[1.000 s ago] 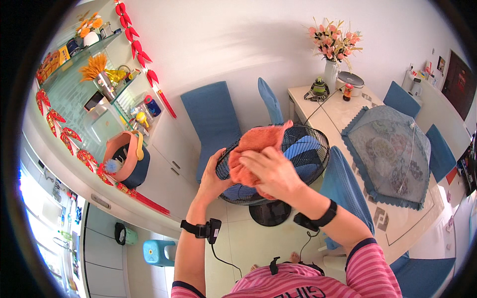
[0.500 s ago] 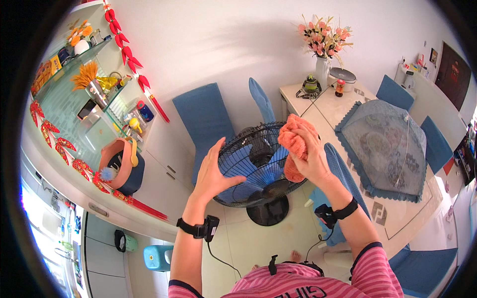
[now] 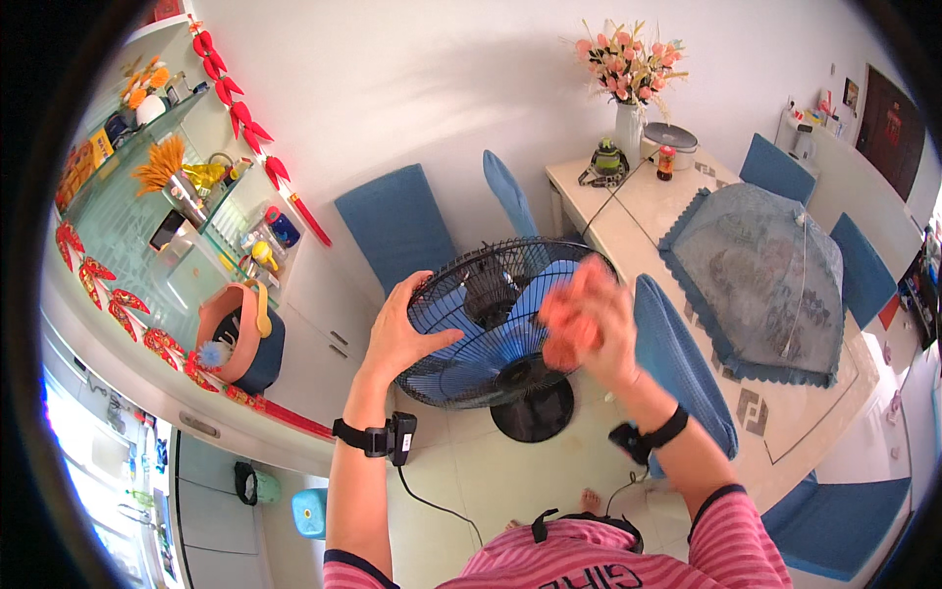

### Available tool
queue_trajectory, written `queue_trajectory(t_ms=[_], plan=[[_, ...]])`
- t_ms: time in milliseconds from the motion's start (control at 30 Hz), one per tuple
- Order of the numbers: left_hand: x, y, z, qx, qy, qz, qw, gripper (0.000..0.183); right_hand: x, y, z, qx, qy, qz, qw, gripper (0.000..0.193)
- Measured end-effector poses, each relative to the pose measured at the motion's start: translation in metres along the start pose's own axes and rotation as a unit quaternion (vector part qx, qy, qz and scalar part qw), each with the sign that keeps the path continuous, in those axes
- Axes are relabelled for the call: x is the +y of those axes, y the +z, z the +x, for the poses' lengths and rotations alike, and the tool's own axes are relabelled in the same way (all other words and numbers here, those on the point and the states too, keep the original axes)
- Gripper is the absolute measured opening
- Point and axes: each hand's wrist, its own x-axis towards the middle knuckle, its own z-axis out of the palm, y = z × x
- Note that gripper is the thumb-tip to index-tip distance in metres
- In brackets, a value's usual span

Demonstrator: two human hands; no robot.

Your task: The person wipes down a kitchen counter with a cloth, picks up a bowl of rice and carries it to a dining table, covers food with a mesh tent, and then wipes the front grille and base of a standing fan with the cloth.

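A black standing fan with blue blades behind a wire cage stands in front of me, on a round black base. At the cage's left edge is my left hand, fingers curled over the rim and thumb lying across the front wires. My right hand, smeared by motion, holds a bunched orange cloth over the right part of the cage. Whether the cloth presses on the wires is hard to tell.
Blue-covered chairs stand behind and to the right of the fan. A dining table carries a mesh food cover, a flower vase and a small bottle. Left are glass shelves, a basket and a blue stool.
My right hand and the cloth have moved down and inward over the cage, from its upper right rim. The left hand has closed in on the left rim.
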Motion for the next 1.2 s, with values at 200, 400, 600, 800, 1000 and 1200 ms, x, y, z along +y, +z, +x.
queue_trajectory(t_ms=[200,400,600,800,1000,1200], plan=[[0.001,0.005,-0.001,-0.004,0.010,-0.009,1.000,0.086,0.012,0.003,0.054,-0.104,0.066,-0.028,0.992,0.051],[-0.006,0.005,-0.001,-0.010,0.019,-0.038,0.999,0.085,-0.017,0.021,-0.020,-0.058,0.047,-0.128,0.989,0.065],[-0.008,0.001,0.004,-0.007,-0.006,-0.085,0.996,0.085,0.002,0.027,-0.082,-0.156,-0.009,-0.021,0.988,0.061],[-0.007,0.002,-0.001,-0.020,0.001,-0.080,0.997,0.089,0.026,-0.005,-0.006,0.110,0.157,-0.056,0.980,0.041],[-0.007,0.003,-0.004,-0.013,0.001,-0.088,0.996,0.085,0.043,0.000,-0.001,-0.008,0.173,-0.075,0.982,0.053],[-0.007,0.004,-0.002,-0.011,-0.002,-0.093,0.996,0.084,0.015,0.042,-0.106,-0.008,0.148,0.007,0.989,0.060]])
